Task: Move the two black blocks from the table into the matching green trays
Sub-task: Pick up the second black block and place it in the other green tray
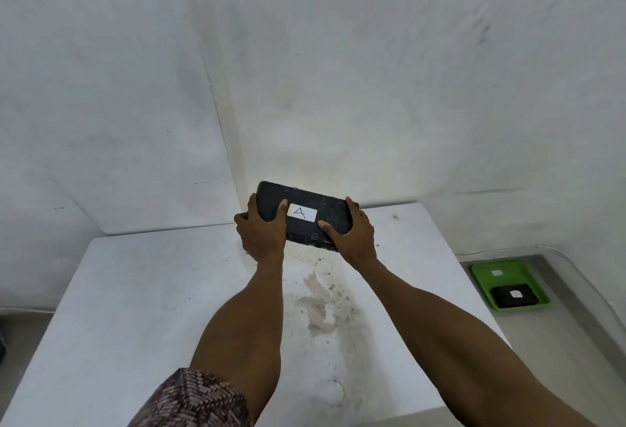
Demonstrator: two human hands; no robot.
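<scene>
A black block (305, 199) with a white label marked "A" is held above the far edge of the white table (152, 291), tilted toward me. My left hand (261, 233) grips its left end and my right hand (352, 240) grips its right end. On the floor to the right lies a green tray (484, 274) with a white label near its far end. A second black block (515, 296) with a white label sits inside that tray at its near end.
White walls meet in a corner just behind the table. The tabletop has a stained, scuffed patch (321, 304) in the middle. A grey floor strip runs along the right of the table, where the tray lies. A cable (508, 250) runs along the wall base.
</scene>
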